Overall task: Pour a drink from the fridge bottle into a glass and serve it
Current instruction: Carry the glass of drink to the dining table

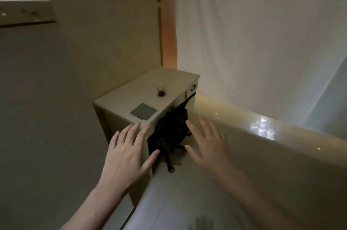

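Note:
A small clear glass [161,91] with a little dark red drink at its bottom stands on top of a low white cabinet [120,101]. No bottle or fridge is in view. My left hand [127,152] hovers with spread fingers over the cabinet's near corner, holding nothing. My right hand [206,142] is stretched out flat to the right of the cabinet, fingers apart and empty. Both hands are well short of the glass.
A grey square mat [143,111] lies on the cabinet near the glass. A black bag [171,132] hangs on the cabinet's right side, its strap trailing to the pale floor. White curtain on the right, wall on the left, an orange wooden strip behind.

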